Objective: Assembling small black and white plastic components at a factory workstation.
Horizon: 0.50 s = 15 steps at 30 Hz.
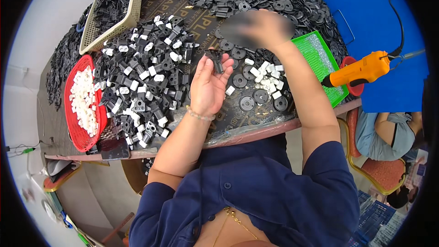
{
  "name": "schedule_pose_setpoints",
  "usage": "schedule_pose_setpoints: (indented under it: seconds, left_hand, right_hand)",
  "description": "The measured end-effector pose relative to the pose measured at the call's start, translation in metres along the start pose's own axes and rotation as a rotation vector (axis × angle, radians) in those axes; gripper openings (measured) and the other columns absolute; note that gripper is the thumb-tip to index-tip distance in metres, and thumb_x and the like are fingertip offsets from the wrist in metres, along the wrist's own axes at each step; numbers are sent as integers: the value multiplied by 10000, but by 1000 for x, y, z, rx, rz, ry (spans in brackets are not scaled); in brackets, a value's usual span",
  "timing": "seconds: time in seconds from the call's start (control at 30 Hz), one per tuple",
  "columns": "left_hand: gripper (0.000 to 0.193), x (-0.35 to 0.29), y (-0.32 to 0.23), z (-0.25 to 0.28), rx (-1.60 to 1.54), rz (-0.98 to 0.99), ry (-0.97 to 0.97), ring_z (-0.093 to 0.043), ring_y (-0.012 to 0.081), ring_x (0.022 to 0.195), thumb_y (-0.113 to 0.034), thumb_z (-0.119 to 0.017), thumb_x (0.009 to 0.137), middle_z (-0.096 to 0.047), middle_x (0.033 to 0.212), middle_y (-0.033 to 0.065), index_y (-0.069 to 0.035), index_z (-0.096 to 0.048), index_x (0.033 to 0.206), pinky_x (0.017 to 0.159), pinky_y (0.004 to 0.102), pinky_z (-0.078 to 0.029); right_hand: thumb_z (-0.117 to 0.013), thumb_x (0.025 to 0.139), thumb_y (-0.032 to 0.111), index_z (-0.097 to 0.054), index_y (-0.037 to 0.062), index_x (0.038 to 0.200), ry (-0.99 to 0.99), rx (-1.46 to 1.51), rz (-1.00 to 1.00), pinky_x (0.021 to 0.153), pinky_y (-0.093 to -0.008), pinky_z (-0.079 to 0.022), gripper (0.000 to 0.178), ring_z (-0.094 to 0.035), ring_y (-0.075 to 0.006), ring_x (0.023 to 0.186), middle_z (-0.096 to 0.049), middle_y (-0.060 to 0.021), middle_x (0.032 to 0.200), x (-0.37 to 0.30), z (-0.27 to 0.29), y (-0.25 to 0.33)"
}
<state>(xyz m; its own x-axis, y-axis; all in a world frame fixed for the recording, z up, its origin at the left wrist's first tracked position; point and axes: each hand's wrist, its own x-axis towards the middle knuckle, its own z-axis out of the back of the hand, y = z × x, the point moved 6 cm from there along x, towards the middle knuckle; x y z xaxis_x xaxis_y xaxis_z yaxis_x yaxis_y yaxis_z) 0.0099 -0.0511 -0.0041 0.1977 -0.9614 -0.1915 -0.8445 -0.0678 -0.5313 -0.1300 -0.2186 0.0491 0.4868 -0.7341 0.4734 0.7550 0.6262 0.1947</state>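
Observation:
Palm up over the middle of the table, my left hand has its fingers curled round a small black plastic part. My right hand reaches out over black round discs at the far side; a blur covers its fingers, so I cannot see what they touch. Between my arms lie small white blocks among several discs. Left of my left hand spreads a heap of black parts fitted with white pieces.
A red basket of white pieces stands at the left, below a beige crate of black parts. At right are a green tray and a hanging orange power screwdriver. Another person sits at far right.

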Motion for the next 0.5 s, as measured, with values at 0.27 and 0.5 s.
schedule_pose_setpoints:
  seconds: [0.27,0.5]
  left_hand:
    - [353,-1,5,3,24,90,24,-635,287,1118,-118,-513,1030,-615,1199,143,-90,-469,1379,944,396,-549]
    - [260,-2,10,3,64,123,73,-638,185,1092,-123,-582,997,-632,1199,78,-116,-539,1253,912,392,-565]
  right_hand:
    - [-779,771,87,-596,42,862,83,586,-62,877,-373,-511,209,-649,-319,988,-682,-129,1139,-17,26,27]
    - [-799,729,99,-576,44,910,247,801,125,1005,-401,-469,293,-608,-333,1196,-610,-160,1333,-71,49,73]
